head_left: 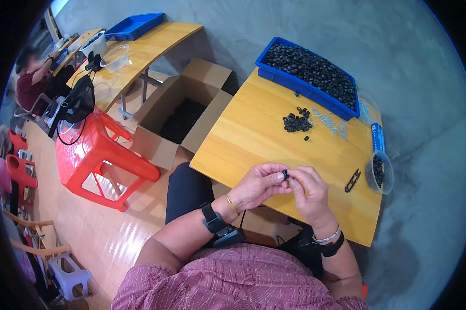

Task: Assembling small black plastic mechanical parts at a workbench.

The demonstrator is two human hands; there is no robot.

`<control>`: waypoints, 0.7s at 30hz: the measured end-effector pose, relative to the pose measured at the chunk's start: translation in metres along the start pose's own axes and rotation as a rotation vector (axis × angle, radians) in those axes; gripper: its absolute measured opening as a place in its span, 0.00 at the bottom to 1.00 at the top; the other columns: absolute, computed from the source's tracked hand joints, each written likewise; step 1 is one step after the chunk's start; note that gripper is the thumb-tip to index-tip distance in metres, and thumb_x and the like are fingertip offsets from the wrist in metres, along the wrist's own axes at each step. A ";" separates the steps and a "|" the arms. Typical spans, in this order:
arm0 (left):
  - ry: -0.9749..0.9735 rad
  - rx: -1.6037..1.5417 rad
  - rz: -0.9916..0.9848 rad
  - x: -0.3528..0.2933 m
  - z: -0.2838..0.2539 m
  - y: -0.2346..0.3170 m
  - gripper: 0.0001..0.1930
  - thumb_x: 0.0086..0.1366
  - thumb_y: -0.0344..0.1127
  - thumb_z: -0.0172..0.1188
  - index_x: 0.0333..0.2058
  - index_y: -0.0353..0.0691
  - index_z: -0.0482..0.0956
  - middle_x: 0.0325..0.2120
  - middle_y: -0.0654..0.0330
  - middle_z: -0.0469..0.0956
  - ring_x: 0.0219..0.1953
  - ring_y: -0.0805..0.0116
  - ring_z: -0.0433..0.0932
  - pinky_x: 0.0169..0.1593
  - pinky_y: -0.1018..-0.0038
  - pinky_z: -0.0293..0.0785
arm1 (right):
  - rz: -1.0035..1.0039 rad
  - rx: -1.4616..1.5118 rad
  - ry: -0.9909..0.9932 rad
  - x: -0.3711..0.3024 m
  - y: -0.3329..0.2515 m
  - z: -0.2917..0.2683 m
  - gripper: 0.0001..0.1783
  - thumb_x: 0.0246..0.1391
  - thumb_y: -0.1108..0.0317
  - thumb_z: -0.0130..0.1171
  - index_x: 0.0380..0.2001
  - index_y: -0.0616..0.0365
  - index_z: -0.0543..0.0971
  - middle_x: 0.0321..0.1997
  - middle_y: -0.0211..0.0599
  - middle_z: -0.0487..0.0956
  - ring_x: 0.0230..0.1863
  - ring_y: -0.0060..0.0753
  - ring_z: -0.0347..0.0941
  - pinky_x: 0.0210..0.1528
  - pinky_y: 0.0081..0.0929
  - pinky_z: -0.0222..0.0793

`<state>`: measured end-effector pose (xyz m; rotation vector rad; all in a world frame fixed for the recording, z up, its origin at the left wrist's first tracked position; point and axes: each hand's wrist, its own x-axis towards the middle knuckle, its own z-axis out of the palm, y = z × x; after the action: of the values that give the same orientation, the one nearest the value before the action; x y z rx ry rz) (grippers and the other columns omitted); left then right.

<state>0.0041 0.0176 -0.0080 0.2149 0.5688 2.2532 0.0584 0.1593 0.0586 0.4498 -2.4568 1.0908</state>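
Over the near edge of the wooden table (253,135), my two hands meet. My left hand (258,185) pinches a small black part (285,174) between thumb and fingers. My right hand (311,192) is closed, with thumb and fingertips pressed together right beside that part; what they hold, if anything, is too small to make out. Farther up the table lies a loose pile of small black ring-like parts (297,122). Next to it are scattered small silvery pieces (330,123). Black thread snips (352,181) rest to the right of my right hand.
A blue tray (306,89) full of black parts stands at the table's far side. A clear tub (389,178) with black parts and a blue box (378,137) sit along the right edge. Left are an open carton (158,111) and a red stool (96,147); a person (34,85) sits beyond.
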 end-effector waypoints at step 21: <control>0.004 -0.029 0.001 -0.003 0.001 0.004 0.09 0.61 0.29 0.50 0.39 0.35 0.72 0.31 0.59 0.74 0.31 0.73 0.73 0.43 0.70 0.74 | 0.291 -0.322 -0.127 0.062 0.123 -0.008 0.09 0.42 0.74 0.55 0.31 0.61 0.74 0.26 0.46 0.74 0.28 0.43 0.72 0.33 0.33 0.67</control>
<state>0.0036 0.0138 -0.0049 0.1961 0.5378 2.2624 -0.0484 0.2367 0.0173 0.0636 -2.8090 0.7627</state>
